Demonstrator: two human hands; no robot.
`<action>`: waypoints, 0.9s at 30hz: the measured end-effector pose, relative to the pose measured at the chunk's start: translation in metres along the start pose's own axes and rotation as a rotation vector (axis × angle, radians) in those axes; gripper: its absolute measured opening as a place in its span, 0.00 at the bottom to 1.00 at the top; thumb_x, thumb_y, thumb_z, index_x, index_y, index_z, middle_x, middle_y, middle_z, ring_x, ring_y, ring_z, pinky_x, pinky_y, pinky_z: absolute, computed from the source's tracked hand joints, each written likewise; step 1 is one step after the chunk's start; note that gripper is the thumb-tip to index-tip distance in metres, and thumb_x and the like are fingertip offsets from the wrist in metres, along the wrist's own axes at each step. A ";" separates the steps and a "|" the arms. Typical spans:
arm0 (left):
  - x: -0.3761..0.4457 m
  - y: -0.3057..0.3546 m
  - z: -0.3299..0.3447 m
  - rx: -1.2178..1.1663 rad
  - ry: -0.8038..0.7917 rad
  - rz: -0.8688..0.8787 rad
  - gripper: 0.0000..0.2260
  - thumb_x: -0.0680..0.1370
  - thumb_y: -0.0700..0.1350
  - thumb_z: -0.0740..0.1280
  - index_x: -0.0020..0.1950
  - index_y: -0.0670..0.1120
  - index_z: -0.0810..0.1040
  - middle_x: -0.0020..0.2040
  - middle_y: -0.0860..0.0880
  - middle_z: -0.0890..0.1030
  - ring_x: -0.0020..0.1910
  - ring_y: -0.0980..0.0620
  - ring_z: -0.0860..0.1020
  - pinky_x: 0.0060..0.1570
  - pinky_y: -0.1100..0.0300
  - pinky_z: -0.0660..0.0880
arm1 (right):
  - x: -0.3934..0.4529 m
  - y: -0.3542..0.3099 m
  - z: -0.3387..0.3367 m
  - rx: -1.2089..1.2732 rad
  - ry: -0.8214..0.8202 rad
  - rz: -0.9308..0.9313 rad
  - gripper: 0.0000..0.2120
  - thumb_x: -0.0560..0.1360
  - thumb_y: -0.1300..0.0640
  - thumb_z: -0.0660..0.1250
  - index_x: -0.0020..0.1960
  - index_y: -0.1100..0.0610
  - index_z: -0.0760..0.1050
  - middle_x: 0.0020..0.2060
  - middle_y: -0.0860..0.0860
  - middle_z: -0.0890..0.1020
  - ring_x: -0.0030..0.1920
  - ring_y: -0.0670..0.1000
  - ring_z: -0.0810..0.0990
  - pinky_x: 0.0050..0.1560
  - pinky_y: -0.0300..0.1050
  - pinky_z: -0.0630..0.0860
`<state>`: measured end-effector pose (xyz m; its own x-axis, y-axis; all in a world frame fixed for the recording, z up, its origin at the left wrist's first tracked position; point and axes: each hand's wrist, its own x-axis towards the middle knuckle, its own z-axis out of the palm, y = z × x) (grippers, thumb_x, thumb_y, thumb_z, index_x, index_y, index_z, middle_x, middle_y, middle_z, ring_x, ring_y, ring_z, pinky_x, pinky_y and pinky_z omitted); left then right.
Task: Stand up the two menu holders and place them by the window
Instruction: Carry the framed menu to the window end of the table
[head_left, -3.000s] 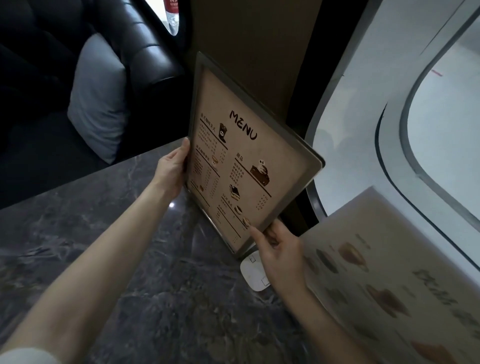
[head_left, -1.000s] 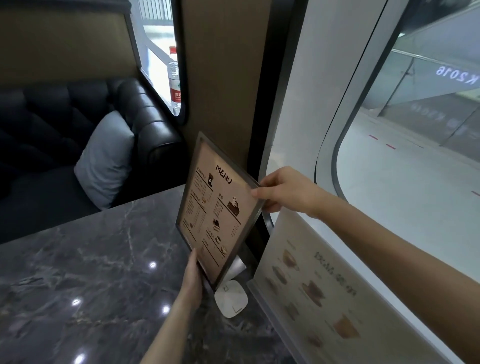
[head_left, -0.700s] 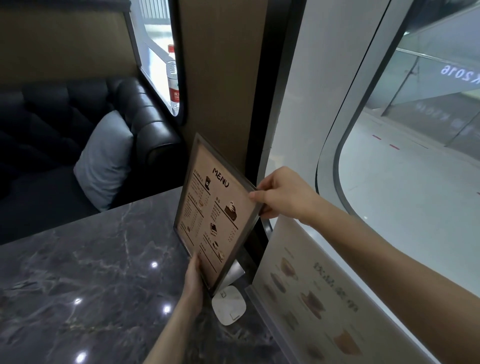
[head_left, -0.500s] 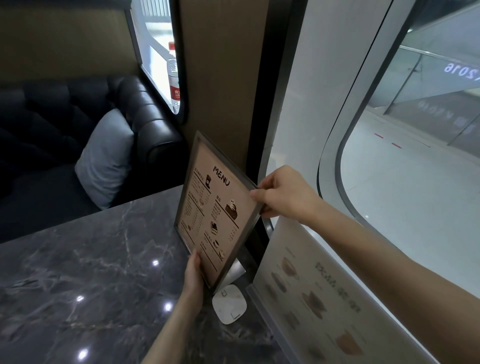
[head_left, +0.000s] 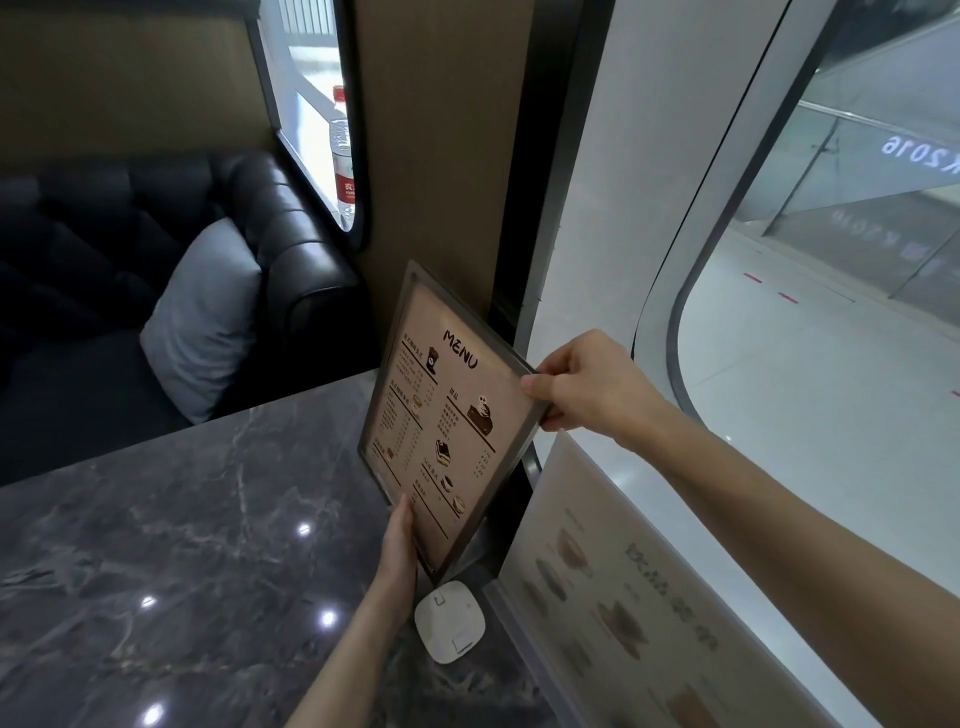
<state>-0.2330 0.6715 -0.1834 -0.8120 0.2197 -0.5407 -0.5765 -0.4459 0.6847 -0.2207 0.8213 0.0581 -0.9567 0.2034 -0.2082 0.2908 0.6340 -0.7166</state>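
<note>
A framed menu holder (head_left: 441, 415) headed "MENU" stands nearly upright at the far right corner of the dark marble table (head_left: 182, 545), against the brown pillar beside the window (head_left: 831, 364). My right hand (head_left: 587, 387) pinches its upper right edge. My left hand (head_left: 397, 540) holds its lower front edge. A second menu holder (head_left: 613, 587), pale with drink pictures, stands along the window side at the right, nearer to me.
A small white square device (head_left: 449, 621) lies on the table just below the held menu. A black leather sofa (head_left: 270, 228) with a grey cushion (head_left: 202, 317) sits beyond the table. A water bottle (head_left: 343, 156) stands on the far window ledge.
Three seconds ago both hands held the tilted menu by its lower edges. Since then my right hand has gone to its top edge and the menu stands more upright; in the last second little moves.
</note>
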 end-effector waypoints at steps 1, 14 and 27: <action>0.002 -0.001 0.000 0.012 0.022 -0.002 0.21 0.81 0.51 0.50 0.71 0.44 0.65 0.63 0.44 0.75 0.49 0.54 0.77 0.41 0.61 0.73 | 0.000 0.000 0.000 0.005 -0.002 0.004 0.09 0.75 0.57 0.63 0.45 0.64 0.77 0.43 0.57 0.82 0.41 0.54 0.83 0.46 0.47 0.82; -0.010 0.008 0.012 0.034 -0.020 -0.083 0.16 0.82 0.50 0.50 0.58 0.44 0.72 0.46 0.45 0.78 0.40 0.47 0.80 0.23 0.63 0.77 | 0.001 0.003 -0.005 0.035 0.002 0.037 0.08 0.75 0.58 0.64 0.44 0.63 0.76 0.41 0.56 0.81 0.40 0.53 0.82 0.42 0.44 0.81; -0.058 0.010 0.022 1.030 0.256 0.354 0.14 0.78 0.45 0.56 0.37 0.44 0.77 0.40 0.45 0.80 0.42 0.46 0.77 0.37 0.57 0.70 | -0.036 0.001 -0.021 -0.173 -0.132 -0.032 0.21 0.77 0.49 0.57 0.64 0.61 0.66 0.53 0.58 0.79 0.53 0.57 0.79 0.55 0.53 0.77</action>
<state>-0.1934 0.6736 -0.1343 -0.9711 -0.0152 -0.2383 -0.2126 0.5093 0.8339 -0.1860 0.8307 0.0788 -0.9557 0.0887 -0.2808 0.2473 0.7593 -0.6019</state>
